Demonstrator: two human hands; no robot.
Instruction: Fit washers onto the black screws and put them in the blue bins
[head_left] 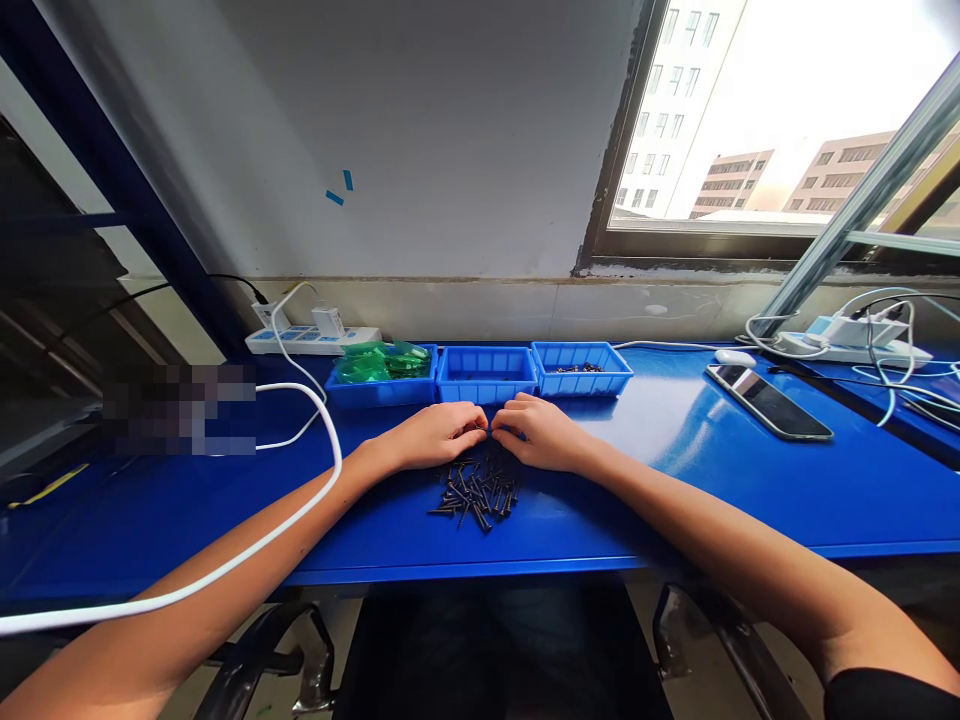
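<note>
A loose pile of dark screws (478, 495) lies on the blue table in front of me. Just beyond the pile, my left hand (442, 432) and my right hand (541, 430) meet almost fingertip to fingertip. The fingers of both are curled, thumbs pressed toward the forefingers. Whatever they may hold is too small or hidden to make out. Behind the hands stands the middle blue bin (487, 388). To its left, another blue bin (386, 392) holds green plastic bags (382, 362). The right blue bin (607, 382) has small dark pieces of hardware (577, 368) in it.
A white cable (334, 440) loops across the left side, over my forearm. On the right lies a phone (769, 402) with a small white case (735, 357) behind it. Power strips stand at the back left (352, 338) and right (862, 345), with tangled cords.
</note>
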